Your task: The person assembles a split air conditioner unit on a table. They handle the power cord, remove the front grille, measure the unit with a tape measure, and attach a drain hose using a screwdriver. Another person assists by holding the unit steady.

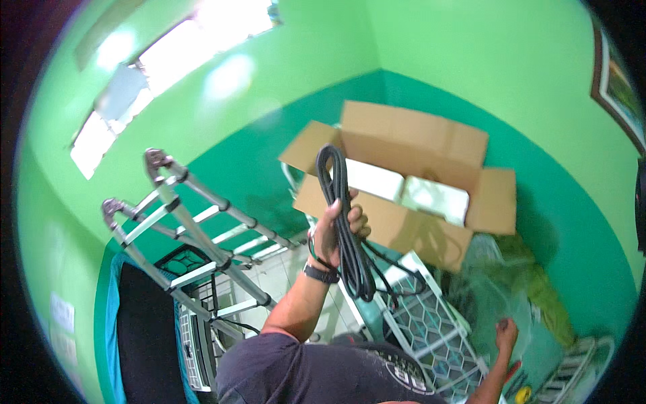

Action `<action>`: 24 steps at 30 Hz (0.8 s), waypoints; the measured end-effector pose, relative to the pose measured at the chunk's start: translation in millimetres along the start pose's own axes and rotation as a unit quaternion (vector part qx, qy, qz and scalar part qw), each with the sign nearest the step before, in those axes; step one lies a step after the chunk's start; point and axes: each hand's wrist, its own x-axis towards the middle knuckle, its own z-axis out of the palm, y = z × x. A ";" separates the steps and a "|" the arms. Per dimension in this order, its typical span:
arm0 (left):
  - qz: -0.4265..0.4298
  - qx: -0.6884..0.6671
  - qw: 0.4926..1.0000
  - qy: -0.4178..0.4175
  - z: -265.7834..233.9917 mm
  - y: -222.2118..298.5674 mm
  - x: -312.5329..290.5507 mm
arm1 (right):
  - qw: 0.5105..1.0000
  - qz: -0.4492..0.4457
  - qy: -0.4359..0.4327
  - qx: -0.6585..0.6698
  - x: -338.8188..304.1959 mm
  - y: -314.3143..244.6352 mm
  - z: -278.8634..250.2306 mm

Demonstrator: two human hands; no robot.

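Observation:
My left hand (pixel 334 225) is raised in front of me and grips a coil of black cable (pixel 343 222). The loops stand up above my fist and hang below my wrist, which wears a dark watch (pixel 320 273). Just behind the coil is an open cardboard box (pixel 431 138) with white foam pieces (pixel 404 188) inside. My right hand (pixel 506 334) is low at the right with its fingers extended, holding nothing, above crumpled clear plastic wrap (pixel 491 283).
A folded aluminium ladder (pixel 195 229) leans at the left, over a black and blue panel (pixel 141 330). A white frame with patterned glass (pixel 431 330) lies below the box. Green walls meet in a corner behind, and a framed picture (pixel 616 87) hangs upper right.

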 end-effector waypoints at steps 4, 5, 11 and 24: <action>0.086 0.061 0.994 0.031 0.9 32.6 -65.1 | 0.992 0.060 -0.104 -0.030 7.1 -4.2 0.9; 0.100 0.078 0.991 0.036 1.2 39.0 -79.2 | 0.990 0.067 -0.122 -0.018 11.2 4.9 -1.4; 0.120 0.260 0.944 0.163 -14.3 70.5 -107.0 | 0.985 0.048 -0.154 -0.062 23.5 23.3 11.6; -0.079 0.210 0.952 0.206 -173.8 42.0 -73.1 | 0.991 0.070 -0.116 -0.019 37.3 -38.7 30.9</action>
